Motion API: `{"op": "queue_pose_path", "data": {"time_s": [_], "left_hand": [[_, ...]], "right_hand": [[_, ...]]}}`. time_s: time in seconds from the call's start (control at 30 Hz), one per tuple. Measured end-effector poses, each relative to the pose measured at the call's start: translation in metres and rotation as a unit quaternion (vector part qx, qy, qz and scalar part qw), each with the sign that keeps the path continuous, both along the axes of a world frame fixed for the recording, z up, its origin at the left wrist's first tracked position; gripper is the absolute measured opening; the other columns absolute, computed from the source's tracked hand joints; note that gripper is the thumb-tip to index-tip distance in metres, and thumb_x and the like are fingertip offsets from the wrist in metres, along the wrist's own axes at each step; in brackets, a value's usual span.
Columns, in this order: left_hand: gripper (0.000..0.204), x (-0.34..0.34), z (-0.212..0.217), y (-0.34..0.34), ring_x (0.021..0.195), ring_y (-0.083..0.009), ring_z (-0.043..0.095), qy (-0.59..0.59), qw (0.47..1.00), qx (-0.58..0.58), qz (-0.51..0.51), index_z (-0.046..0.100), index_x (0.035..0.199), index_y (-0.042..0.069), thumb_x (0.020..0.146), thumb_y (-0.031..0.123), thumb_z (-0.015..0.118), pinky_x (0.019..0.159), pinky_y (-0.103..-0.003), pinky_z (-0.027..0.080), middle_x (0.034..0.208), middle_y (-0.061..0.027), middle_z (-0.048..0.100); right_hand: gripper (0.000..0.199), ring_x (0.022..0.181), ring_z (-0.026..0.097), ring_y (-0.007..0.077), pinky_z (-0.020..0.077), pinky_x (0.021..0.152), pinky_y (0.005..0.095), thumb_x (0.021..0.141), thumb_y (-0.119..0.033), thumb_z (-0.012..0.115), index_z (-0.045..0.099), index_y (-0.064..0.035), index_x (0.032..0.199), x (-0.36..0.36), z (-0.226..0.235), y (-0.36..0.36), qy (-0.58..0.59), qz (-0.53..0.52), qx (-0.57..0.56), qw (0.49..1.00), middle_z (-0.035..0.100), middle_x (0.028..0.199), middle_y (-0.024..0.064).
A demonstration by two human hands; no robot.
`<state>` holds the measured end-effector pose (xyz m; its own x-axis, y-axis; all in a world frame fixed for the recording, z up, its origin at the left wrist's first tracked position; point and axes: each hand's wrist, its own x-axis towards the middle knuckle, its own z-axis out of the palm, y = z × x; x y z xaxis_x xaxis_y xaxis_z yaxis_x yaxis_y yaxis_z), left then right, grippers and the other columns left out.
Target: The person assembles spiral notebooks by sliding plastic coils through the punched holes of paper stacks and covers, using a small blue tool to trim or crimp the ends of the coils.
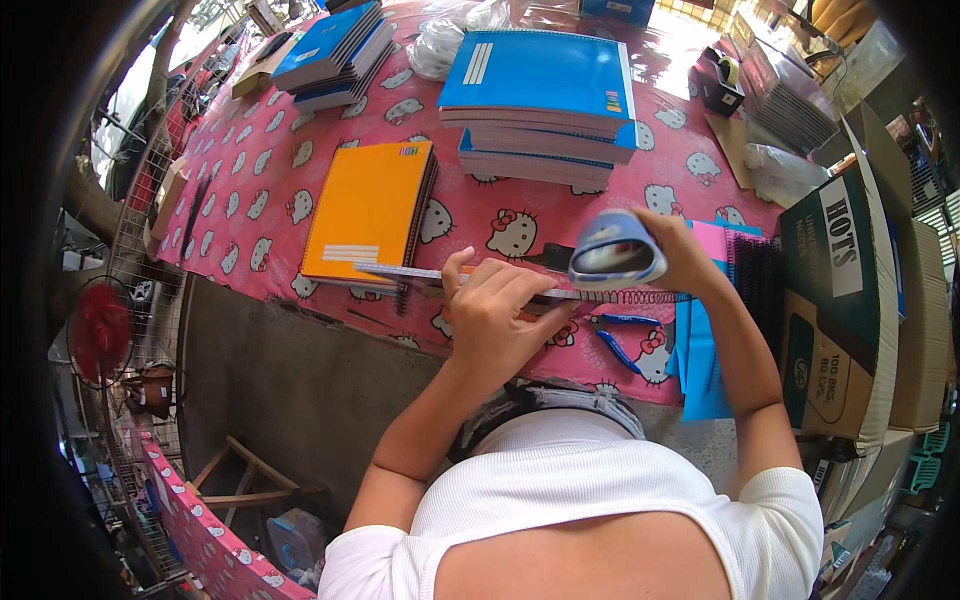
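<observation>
My left hand (500, 310) is closed around a thin notebook (415, 272) stood on edge, its spine upward. A dark spiral coil (640, 296) runs along the spine and out toward the right. My right hand (677, 255) grips what looks like a blue-and-white rubber slipper (617, 240), just above the coil. Blue-handled cutting pliers (622, 340) lie on the table below the coil. Left of the notebook lies a small stack of orange spiral notebooks (370, 205).
Stacked blue notebooks (545, 80) stand farther back, with another blue stack (330, 55) at far left. Blue sheets (705, 350) and black coils (757, 270) lie at right, beside an open cardboard box (840, 300). A tape dispenser (720, 80) sits at back right. Pink patterned cloth (230, 230) covers the table.
</observation>
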<state>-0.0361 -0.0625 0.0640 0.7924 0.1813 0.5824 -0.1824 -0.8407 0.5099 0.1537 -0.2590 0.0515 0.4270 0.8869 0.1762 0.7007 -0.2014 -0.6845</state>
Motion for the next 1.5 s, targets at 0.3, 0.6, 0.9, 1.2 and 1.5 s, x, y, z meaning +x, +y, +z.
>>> {"op": "queue_pose_path", "data": {"time_s": [0.3,0.6,0.9,1.2,1.5], "left_hand": [[0.034,0.002,0.0,0.007,0.078,-0.0195,0.063,-0.017,0.999,-0.05,0.004,0.066,0.089,0.01,0.062,0.023,0.084,0.091,-0.035,0.036,0.084,-0.0036,0.067],[0.035,-0.009,0.01,0.03,0.121,-0.0245,0.048,0.07,0.988,0.057,0.122,0.071,0.079,0.019,0.056,0.042,0.084,0.1,-0.07,0.003,0.117,0.0,0.06],[0.035,-0.013,0.002,0.056,0.117,-0.0242,0.05,0.07,0.986,0.042,0.147,0.07,0.074,0.017,0.056,0.043,0.084,0.099,-0.072,0.007,0.102,0.0022,0.066],[0.039,-0.019,0.003,0.067,0.101,-0.0189,0.056,0.072,0.987,0.021,0.142,0.07,0.075,0.015,0.058,0.048,0.082,0.097,-0.065,0.019,0.089,0.0017,0.066],[0.044,-0.028,0.006,0.082,0.107,-0.0275,0.053,-0.025,0.978,0.024,0.205,0.067,0.081,0.009,0.053,0.033,0.089,0.09,-0.044,0.039,0.125,-0.0123,0.053]], "right_hand": [[0.058,0.084,0.058,0.0082,0.0492,0.075,0.0265,0.057,-0.004,0.08,0.059,-0.0024,0.112,0.011,-0.006,0.014,0.217,0.03,0.126,0.968,0.067,0.093,0.004],[0.052,0.092,0.064,0.0193,0.0509,0.085,0.0351,0.066,-0.01,0.077,0.06,-0.0021,0.115,-0.003,-0.016,0.047,-0.007,0.058,0.015,0.998,0.067,0.103,0.0098],[0.056,0.095,0.061,0.0133,0.0494,0.085,0.0341,0.062,-0.004,0.079,0.063,-0.0046,0.115,-0.001,0.002,0.069,0.171,0.002,0.001,0.985,0.068,0.098,0.005],[0.053,0.087,0.066,0.0253,0.0507,0.079,0.0324,0.057,-0.011,0.08,0.066,-0.0049,0.107,-0.006,0.001,0.095,0.166,0.14,0.186,0.958,0.069,0.097,0.0068],[0.046,0.083,0.065,0.0158,0.0523,0.075,0.0355,0.062,-0.001,0.074,0.064,-0.0034,0.106,-0.002,-0.02,0.141,-0.052,0.012,-0.089,0.995,0.069,0.086,0.0085]]}}
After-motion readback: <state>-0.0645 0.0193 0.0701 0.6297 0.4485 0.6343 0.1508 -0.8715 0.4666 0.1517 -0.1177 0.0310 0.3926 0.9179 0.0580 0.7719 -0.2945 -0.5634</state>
